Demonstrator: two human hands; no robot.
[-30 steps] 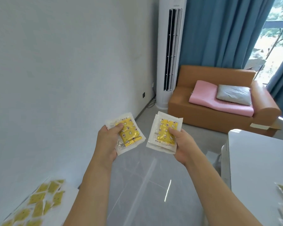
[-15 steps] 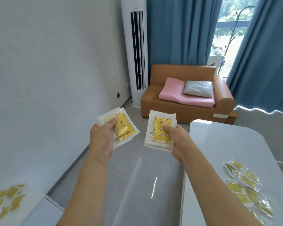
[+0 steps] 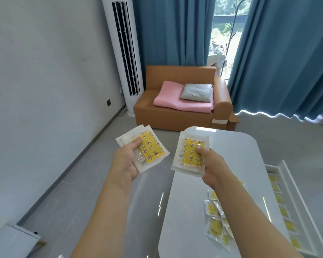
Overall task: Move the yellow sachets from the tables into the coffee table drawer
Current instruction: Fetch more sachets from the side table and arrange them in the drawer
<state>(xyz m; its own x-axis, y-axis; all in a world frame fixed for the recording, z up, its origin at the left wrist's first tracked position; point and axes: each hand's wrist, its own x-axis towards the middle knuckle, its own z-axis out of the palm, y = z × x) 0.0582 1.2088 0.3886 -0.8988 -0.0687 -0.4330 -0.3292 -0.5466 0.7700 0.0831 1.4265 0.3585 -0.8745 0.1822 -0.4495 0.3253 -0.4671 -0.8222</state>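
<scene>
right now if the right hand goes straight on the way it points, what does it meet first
Probably nothing close: the right hand, holding sachets, points over the white table toward the sofa. Depth is unclear.

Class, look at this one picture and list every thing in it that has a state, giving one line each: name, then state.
Left hand: grips a stack of yellow sachets in clear wrappers.
Right hand: grips a second stack of yellow sachets.
White coffee table drawer: open, a row of yellow sachets inside.
Loose yellow sachets on the glossy white coffee table: lying in a heap, untouched.
Blue curtains: parted at the window.
</scene>
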